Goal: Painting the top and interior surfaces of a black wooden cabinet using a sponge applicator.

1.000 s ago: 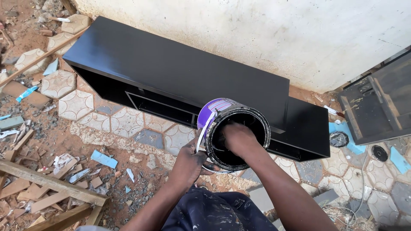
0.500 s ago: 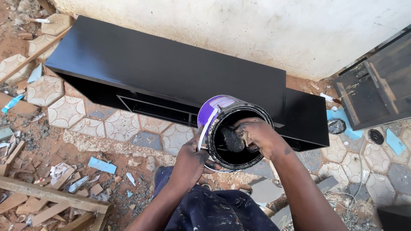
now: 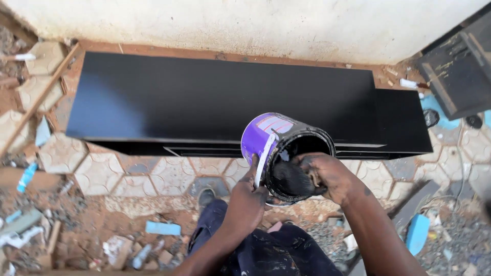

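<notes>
View from above of a person holding a paint can (image 3: 286,153) over a paved yard. The can is purple on the outside and black with paint inside; it is tilted, its open mouth turned toward the person, and it hangs in the air in front of the long black cabinet (image 3: 220,102) that lies against the pale wall (image 3: 255,23). The left hand (image 3: 247,202) grips the can's near side from below, fingers closed around the wall and the white handle (image 3: 263,158). The right hand (image 3: 327,176), smeared with black paint, sits at the can's mouth and closes on a dark, paint-soaked lump (image 3: 291,179); whether this is a rag or a sponge cannot be told. The two hands are close together, one on each side of the can. Below them lie the person's dark, paint-spotted trousers (image 3: 266,253) and one shoe (image 3: 207,197). Hexagonal paving stones (image 3: 107,174), wood offcuts and blue scraps (image 3: 162,228) cover the ground. A dark box (image 3: 458,71) stands at the upper right.
</notes>
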